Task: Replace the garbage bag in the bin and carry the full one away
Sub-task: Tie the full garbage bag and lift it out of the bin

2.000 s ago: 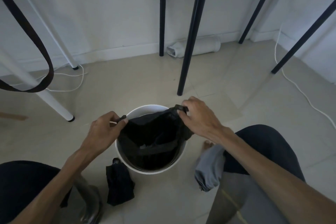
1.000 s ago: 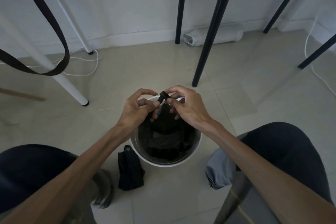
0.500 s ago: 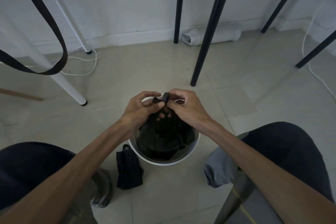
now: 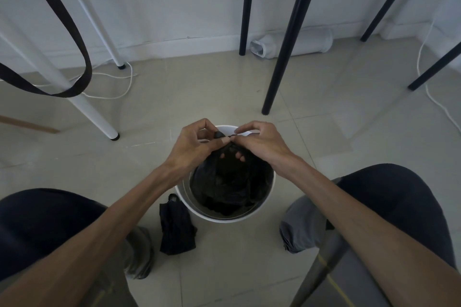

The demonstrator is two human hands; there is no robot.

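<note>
- Squatting over the bin [image 4: 270,183]; white, round, on the tile floor between the knees
- Full bag [image 4: 232,187] sitting inside the bin, black, top gathered up above the far rim
- Left hand [image 4: 192,146] pinching one twisted end of the bag top just over the bin's far edge; thumb and forefinger clamped on it, other fingers curled loose
- Right hand [image 4: 262,143] doing the same from the other side, fingertips pinched on the second end; both hands nearly touching, knuckle to knuckle, right above the bin
- Looks like the tying step; ends crossed or being knotted, hard to tell how far since the plastic is all black and tiny between the fingers
- Folded spare bag [image 4: 177,228] lying on the floor just beside the bin, near-left side; untouched, so relining not started yet
- Black table leg [image 4: 287,40] planted just beyond the bin; white leg [image 4: 82,103] well off to the bin's left
- Next up, probably: pull the knot snug, then lift straight up out of the bin; needs a firm grip under the knot and some care with that black leg close behind; after that, shake out the spare and fit it over the rim
</note>
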